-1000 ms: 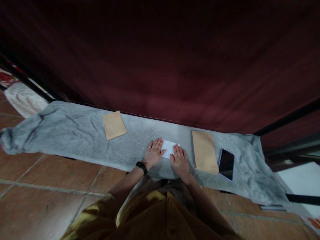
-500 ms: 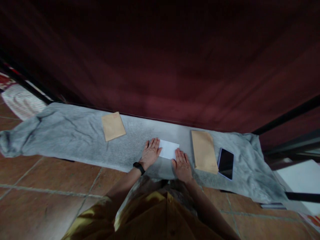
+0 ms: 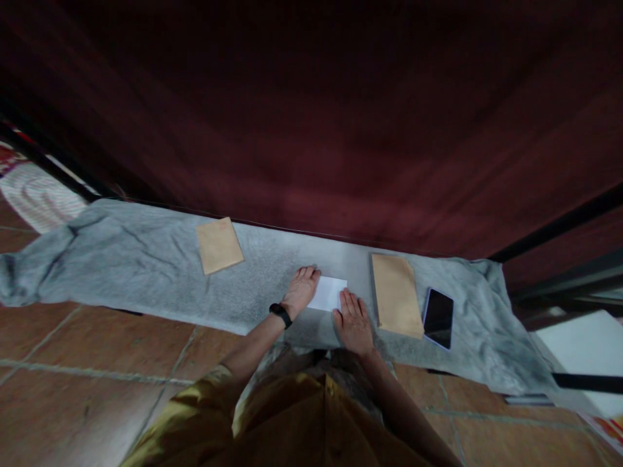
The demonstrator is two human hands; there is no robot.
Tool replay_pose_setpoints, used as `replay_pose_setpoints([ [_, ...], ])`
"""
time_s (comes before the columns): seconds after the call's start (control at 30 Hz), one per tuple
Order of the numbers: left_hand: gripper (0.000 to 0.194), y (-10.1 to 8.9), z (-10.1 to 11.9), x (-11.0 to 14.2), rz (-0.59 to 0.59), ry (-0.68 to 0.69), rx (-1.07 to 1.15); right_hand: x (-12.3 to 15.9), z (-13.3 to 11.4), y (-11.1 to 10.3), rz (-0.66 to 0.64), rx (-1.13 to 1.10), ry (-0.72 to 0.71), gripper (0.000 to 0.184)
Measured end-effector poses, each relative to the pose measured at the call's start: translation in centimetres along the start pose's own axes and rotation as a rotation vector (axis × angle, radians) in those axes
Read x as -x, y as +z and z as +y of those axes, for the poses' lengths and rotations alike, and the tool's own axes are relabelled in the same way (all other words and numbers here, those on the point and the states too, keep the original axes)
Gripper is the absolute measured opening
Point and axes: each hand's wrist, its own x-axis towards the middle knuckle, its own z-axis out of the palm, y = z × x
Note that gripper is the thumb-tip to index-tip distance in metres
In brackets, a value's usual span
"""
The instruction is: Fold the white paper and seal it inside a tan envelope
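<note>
A small white folded paper (image 3: 329, 292) lies on a grey cloth (image 3: 146, 266) spread over the floor. My left hand (image 3: 302, 290), with a black band on the wrist, rests on the paper's left edge, fingers together and curled slightly over it. My right hand (image 3: 354, 316) lies flat on the cloth at the paper's near right corner, fingers stretched out.
A small brown envelope (image 3: 219, 244) lies on the cloth to the left. A larger brown envelope (image 3: 395, 294) and a dark phone (image 3: 439, 309) lie to the right. A dark red curtain (image 3: 311, 117) hangs behind. Terracotta floor tiles (image 3: 73, 363) surround the cloth.
My left hand has shifted right and turned onto the paper's left edge. My right hand has slid back toward me, uncovering more of the paper.
</note>
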Motion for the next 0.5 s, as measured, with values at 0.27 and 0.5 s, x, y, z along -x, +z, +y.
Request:
replay_pose_setpoints([
  [0.27,0.031,-1.7,0.8,0.4,-0.044,-0.093,0.066,-0.1,-0.2,-0.4,0.004,-0.020,-0.003,0.053],
  [0.5,0.025,-4.1,1.6,0.7,-0.115,-0.149,0.123,-0.2,-0.4,-0.9,0.036,-0.056,0.006,0.051],
])
